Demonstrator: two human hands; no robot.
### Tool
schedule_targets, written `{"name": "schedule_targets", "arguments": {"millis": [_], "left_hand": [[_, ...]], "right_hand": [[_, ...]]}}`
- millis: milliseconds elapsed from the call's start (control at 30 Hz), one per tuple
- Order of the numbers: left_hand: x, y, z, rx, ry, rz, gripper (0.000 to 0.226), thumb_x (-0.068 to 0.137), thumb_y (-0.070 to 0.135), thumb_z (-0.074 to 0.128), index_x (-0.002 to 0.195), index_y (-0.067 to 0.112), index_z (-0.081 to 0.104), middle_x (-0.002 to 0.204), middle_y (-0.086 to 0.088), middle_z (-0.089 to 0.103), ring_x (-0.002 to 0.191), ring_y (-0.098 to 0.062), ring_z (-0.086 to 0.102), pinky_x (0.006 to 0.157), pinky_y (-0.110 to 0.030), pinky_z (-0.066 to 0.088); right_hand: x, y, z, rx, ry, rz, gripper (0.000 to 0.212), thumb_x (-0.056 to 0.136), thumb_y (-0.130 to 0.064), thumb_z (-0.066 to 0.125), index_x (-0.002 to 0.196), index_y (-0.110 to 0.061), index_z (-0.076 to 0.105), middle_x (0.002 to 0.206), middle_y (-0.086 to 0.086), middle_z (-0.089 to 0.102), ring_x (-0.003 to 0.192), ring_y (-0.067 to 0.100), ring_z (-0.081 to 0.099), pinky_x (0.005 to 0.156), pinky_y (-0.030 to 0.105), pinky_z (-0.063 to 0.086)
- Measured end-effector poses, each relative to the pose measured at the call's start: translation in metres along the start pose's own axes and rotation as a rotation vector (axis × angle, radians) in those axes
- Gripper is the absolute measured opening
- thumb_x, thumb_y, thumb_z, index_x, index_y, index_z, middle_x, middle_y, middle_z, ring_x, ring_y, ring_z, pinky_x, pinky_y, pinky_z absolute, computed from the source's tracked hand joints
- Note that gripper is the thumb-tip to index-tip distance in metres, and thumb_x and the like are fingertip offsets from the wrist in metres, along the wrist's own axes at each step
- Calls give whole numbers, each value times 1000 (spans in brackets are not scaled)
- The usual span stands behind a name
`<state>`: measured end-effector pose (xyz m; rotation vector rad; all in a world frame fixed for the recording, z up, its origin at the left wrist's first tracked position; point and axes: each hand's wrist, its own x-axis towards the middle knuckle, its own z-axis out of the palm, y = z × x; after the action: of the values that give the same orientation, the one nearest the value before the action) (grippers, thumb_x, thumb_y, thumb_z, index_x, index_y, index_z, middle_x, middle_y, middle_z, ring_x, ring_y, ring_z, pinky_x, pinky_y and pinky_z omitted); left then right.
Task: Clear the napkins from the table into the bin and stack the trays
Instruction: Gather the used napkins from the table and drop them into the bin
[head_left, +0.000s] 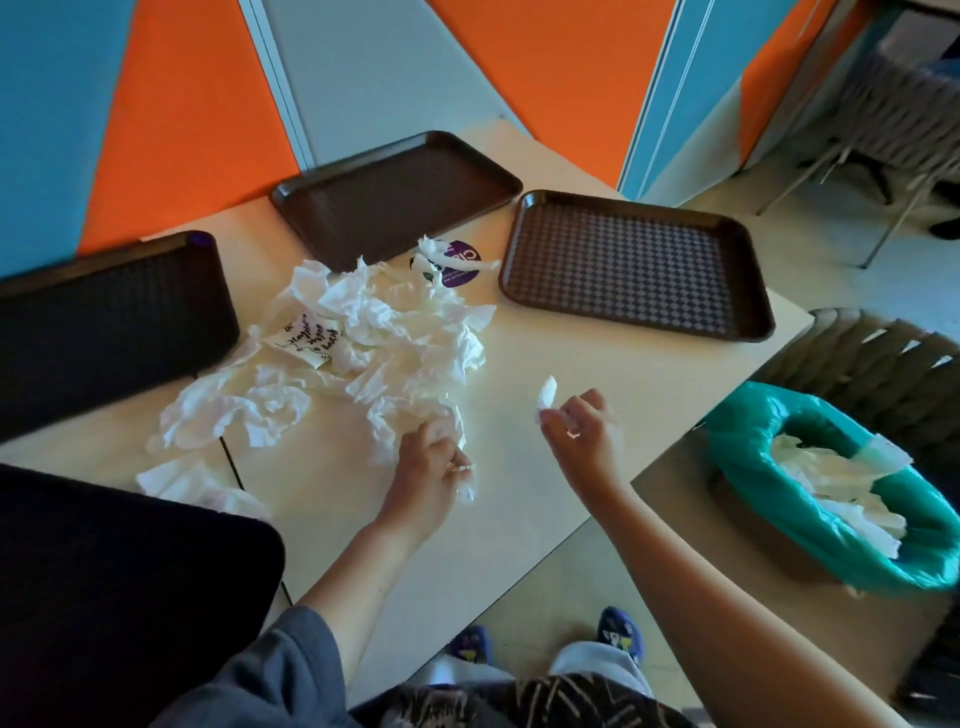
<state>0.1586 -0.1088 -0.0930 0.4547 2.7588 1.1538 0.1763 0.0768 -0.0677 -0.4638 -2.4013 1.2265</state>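
Observation:
A heap of crumpled white napkins (353, 343) lies on the cream table (545, 364). My left hand (431, 467) grips the near edge of the heap, fingers closed on a napkin. My right hand (582, 431) is over the table to the right, pinching a small scrap of napkin (547, 394). Several brown trays lie apart: one at the far middle (395, 197), one at the right (634, 265), one at the left (104, 322), one at the near left corner (119, 597). The bin (831, 488) with a teal liner holds napkins, right of the table.
A purple round sticker (460, 267) sits on the table between the far trays, partly under a napkin. A wicker chair (883, 364) stands behind the bin. Orange and blue wall panels (197, 130) back the table. My shoes (618, 631) show below the table edge.

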Motion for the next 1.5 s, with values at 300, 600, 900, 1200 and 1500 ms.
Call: {"name": "schedule_targets", "arguments": {"millis": [300, 600, 900, 1200, 1500], "left_hand": [[21, 48, 54, 38, -223, 135, 10, 80, 3, 65, 90, 2, 64, 102, 9, 57, 103, -16, 37, 81, -18, 27], [61, 128, 113, -41, -256, 92, 22, 79, 4, 69, 100, 10, 65, 87, 1, 59, 82, -14, 54, 70, -6, 37], [117, 234, 204, 24, -420, 283, 12, 84, 7, 64, 95, 7, 69, 91, -1, 51, 79, -8, 51, 70, 1, 33], [154, 309, 316, 200, -637, 551, 14, 82, 1, 64, 95, 4, 68, 99, -11, 59, 97, -21, 50, 89, -22, 36], [161, 305, 405, 446, -873, 676, 2, 86, 7, 54, 85, 8, 56, 99, -12, 43, 87, -33, 49, 82, -39, 44]], "right_hand": [[17, 41, -63, -73, -53, 276, 17, 69, -9, 57, 54, -8, 47, 56, 2, 49, 56, 19, 45, 54, 29, 36], [47, 105, -140, 32, -33, 374, 19, 91, -35, 51, 78, -20, 52, 80, 1, 59, 76, 17, 57, 70, 35, 46], [77, 206, -220, -148, 41, 402, 21, 94, -13, 49, 96, -1, 66, 95, 15, 56, 89, 28, 51, 78, 30, 38], [55, 305, -294, -227, 171, 616, 19, 77, 12, 51, 88, 1, 63, 92, 13, 49, 79, 23, 46, 69, 22, 31], [44, 364, -282, -305, -335, 688, 21, 82, -8, 45, 90, 3, 61, 110, 17, 51, 94, 28, 47, 91, 36, 45]]}}
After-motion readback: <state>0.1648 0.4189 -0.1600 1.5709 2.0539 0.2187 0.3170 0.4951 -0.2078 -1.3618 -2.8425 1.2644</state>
